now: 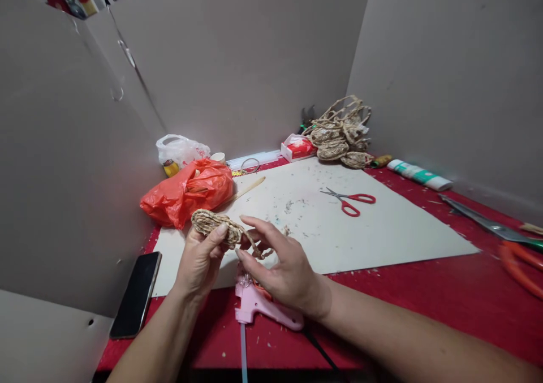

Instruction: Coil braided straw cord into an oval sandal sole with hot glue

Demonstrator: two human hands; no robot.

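Observation:
My left hand (203,258) grips a flat coil of braided straw cord (216,226), thumb pressed on its near side. A loose end of the cord hangs off the coil's right side. Close by is my right hand (280,261), thumb and index finger apart on either side of that loose end. Its other fingers are partly hidden behind the cord, and I see no firm grip. Below the hands lies a pink hot glue gun (267,306) with a glue stick trailing from its rear, partly covered by my right hand.
A pale board (403,230) covers much of the red table. On it are red-handled scissors (350,199) and scraps. Around it are a phone (136,295), an orange plastic bag (189,193), more cord coils (339,137), a green-white roll (419,173) and large shears (500,230). Grey walls enclose it.

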